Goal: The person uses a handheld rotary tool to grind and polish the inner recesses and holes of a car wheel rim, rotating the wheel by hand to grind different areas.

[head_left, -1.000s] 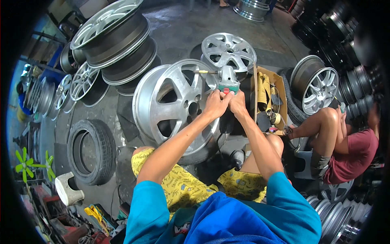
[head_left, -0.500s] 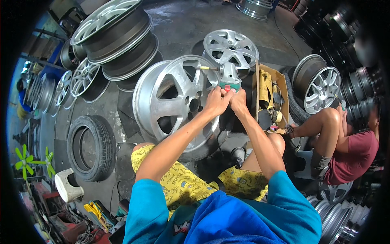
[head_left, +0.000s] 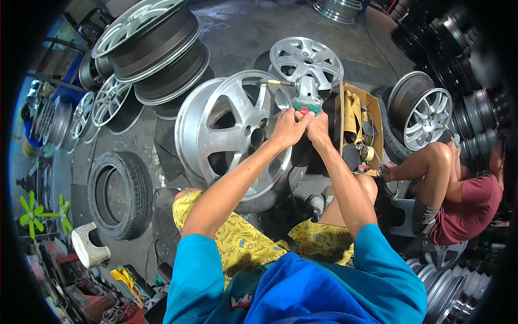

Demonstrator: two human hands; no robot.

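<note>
Both my hands are closed on a silver-and-green power grinder [head_left: 307,93] with a red button and a long spindle [head_left: 274,82] tipped in pale yellow. My left hand [head_left: 288,127] grips the rear of its body beside my right hand [head_left: 316,127], the two almost touching. The spindle reaches left over the upper spokes of a silver six-spoke alloy wheel [head_left: 220,137], which stands on edge on a tire [head_left: 256,202] between my knees. I cannot tell whether the tip touches the metal. A second silver wheel [head_left: 305,58] lies face up just beyond the grinder.
Stacked rims [head_left: 145,43] are at upper left, a loose tire [head_left: 120,227] and white stool [head_left: 89,243] at left. A cardboard box [head_left: 376,129] with yellow rolls sits at right. Beside it a co-worker [head_left: 464,205] sits at another wheel [head_left: 429,120], holding a tool. Black rims [head_left: 410,40] are piled at upper right.
My hands and the grinder have moved slightly up and away from me, toward the far wheel. The spindle tip has risen along the upper part of the upright wheel.
</note>
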